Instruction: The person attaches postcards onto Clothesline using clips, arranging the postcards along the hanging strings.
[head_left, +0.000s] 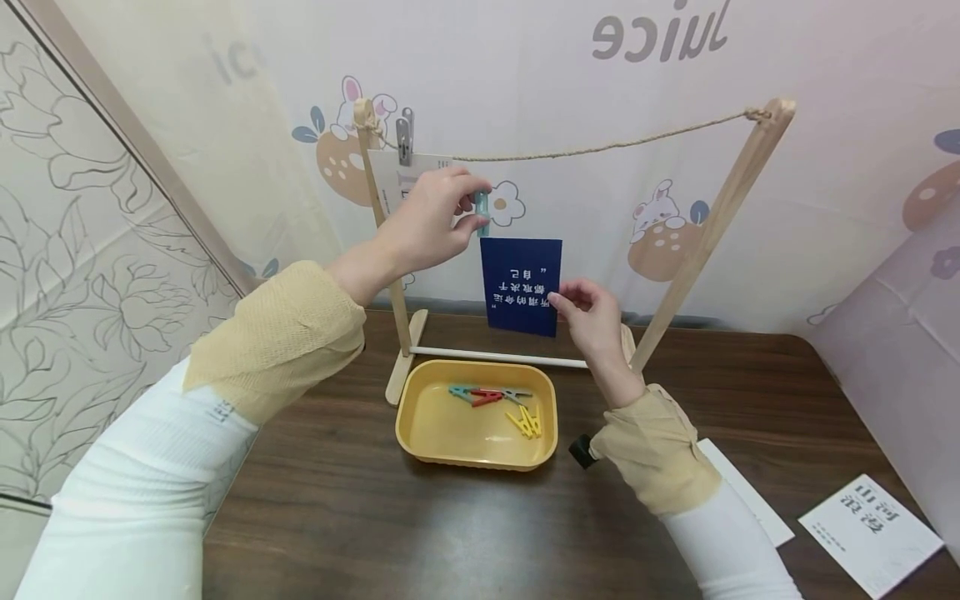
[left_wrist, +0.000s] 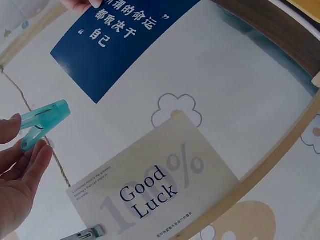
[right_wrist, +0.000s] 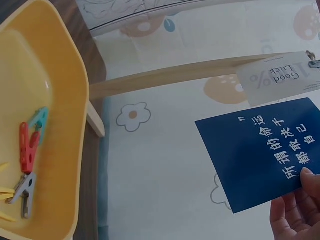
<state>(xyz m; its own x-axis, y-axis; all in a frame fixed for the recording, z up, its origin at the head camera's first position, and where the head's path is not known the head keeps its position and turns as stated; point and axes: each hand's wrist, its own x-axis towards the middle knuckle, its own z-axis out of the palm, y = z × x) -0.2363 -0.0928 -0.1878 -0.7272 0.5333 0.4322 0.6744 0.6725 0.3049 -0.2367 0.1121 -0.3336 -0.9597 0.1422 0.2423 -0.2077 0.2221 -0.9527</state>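
Observation:
My left hand pinches a translucent teal clothespin between thumb and fingertips, just below the rope. By its right edge, my right hand holds a dark blue card with white Chinese characters, upside down in the head view. The card's upper edge is below the rope, close under the clothespin. On the rope's left end hangs a pale "Good Luck" card, held by a grey clip and partly hidden behind my left hand in the head view.
The rope runs between two wooden posts with a white bar low between them. A yellow basin with several coloured clothespins stands in front. White cards lie at the right, near a small black object.

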